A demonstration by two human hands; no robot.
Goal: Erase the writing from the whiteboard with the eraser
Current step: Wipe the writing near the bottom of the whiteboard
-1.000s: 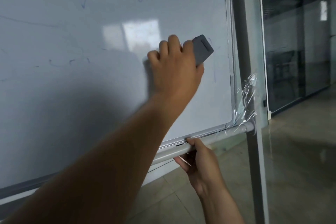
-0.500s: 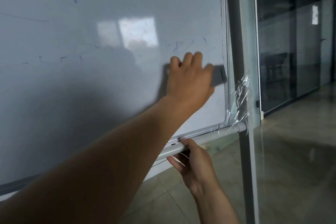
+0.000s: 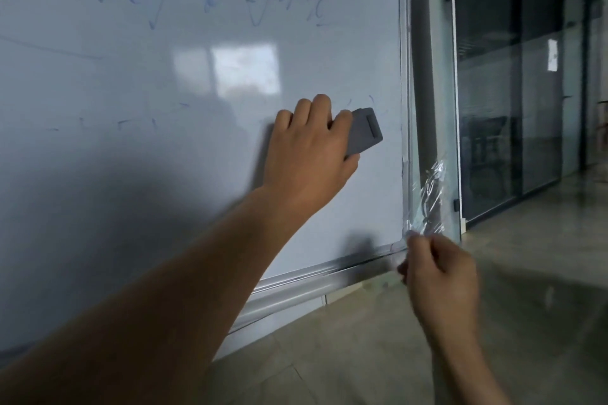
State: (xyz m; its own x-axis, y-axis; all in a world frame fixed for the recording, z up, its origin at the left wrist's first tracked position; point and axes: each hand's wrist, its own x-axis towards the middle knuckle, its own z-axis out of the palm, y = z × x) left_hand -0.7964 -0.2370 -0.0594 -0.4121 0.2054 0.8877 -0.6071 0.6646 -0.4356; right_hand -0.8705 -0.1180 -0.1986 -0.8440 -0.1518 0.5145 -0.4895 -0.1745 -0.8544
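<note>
- Head view: the left hand grasps the grey eraser, which juts out past its fingers to the right, flat against the whiteboard.
- The eraser's long axis tilts up and to the left, its free end toward the board's right frame.
- Faint blue writing sits above.
- The right hand is curled at the board's lower right corner, beside crumpled plastic wrap; whether it pinches the wrap, I cannot tell.

Crinkled clear plastic wrap on a grey stand post, glass partition, tiled floor
</note>
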